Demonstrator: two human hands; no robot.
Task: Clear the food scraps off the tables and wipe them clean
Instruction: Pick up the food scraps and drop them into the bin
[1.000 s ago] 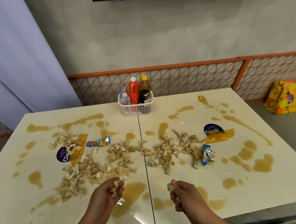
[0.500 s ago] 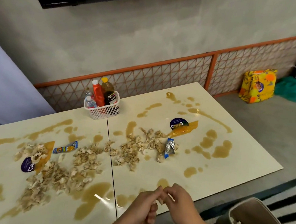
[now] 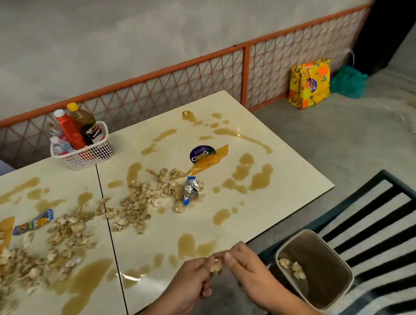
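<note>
Fingers of right hand and left hand curled, pinching small pale food scrap clump together. Brown square plastic bin just right of fingers, shiny cream table just beyond.

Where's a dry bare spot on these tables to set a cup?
Bare: near right corner of the right table, past the brown spills; the strip before the white basket. Crowded: the band of food scraps across both tables.

You face a grey plaster wall; an orange mesh railing runs along its foot. Floor: bare grey concrete. Two cream tables butt edge to edge. A yellow patterned bag leans on the railing, with a green bundle just beside it. To your right is a dark slatted frame.
</note>
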